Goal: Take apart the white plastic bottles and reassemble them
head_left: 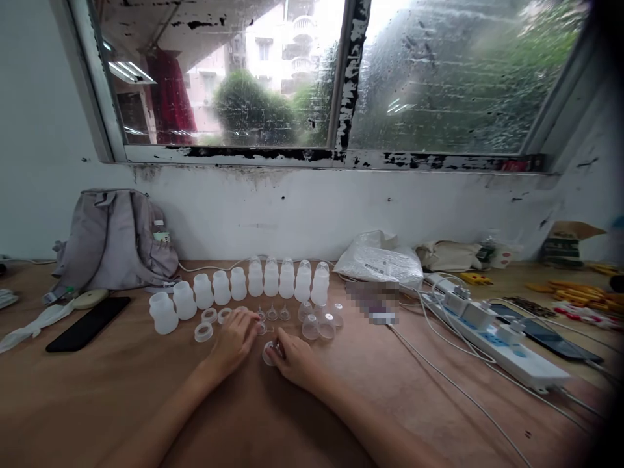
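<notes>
Daylight glares through the window (partly near-white); tabletop dimmer, right corners black

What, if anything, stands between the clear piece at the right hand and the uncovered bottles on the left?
From the clear piece, the left hand is in the way, then loose rings in front of the uncovered bottles.

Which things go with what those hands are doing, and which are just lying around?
Probably part of it: small bottles, rings, pointed teats, clear domed caps, clear piece at the right hand.

Probably just lying about: backpack, plastic bag, power strip, dark flat slab.
</notes>
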The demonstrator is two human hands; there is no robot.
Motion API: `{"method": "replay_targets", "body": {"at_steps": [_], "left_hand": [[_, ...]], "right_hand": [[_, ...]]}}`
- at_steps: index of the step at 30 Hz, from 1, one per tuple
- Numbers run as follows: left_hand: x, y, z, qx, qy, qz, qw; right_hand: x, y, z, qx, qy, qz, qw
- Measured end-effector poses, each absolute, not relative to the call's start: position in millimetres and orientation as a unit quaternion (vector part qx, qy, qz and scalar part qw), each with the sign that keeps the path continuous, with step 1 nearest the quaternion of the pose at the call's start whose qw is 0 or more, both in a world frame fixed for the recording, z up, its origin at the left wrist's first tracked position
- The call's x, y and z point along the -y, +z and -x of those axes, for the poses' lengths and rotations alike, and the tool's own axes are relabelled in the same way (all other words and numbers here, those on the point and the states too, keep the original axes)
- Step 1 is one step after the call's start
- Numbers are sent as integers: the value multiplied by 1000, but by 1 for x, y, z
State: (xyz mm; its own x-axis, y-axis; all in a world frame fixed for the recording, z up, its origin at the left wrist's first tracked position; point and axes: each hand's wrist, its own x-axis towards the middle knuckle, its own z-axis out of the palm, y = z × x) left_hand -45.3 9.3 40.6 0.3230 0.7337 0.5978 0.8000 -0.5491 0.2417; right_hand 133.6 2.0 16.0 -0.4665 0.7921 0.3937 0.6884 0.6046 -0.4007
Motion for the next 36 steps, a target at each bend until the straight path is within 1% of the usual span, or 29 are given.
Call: {"method": "replay_targets", "body": {"at_steps": [3, 5, 16, 20, 23, 28, 32, 36], "left_hand": [[5, 37, 44, 405, -301, 861, -64], [6, 36, 43, 381, -282, 875, -97], [6, 33, 37, 413, -310, 844, -146], [7, 39, 42, 404, -289, 861, -112], [8, 41, 57, 416, -262, 868, -77], [1, 30, 93, 491, -231, 840, -1], [-8, 19, 107, 580, -215, 784, 52], [-14, 14, 110, 615, -224, 748, 110]], "right_hand": [[-5, 15, -133, 852, 111, 417, 296], [-6, 15, -133, 852, 127, 406, 306], [-10, 10, -129, 834, 176, 393, 345], [-7, 15, -129, 834, 193, 371, 360], [-9, 16, -132, 825, 181, 379, 378], [-24, 6, -136, 788, 140, 454, 391], [-36, -2, -132, 784, 128, 474, 380], [-39, -1, -129, 779, 97, 491, 378]]}}
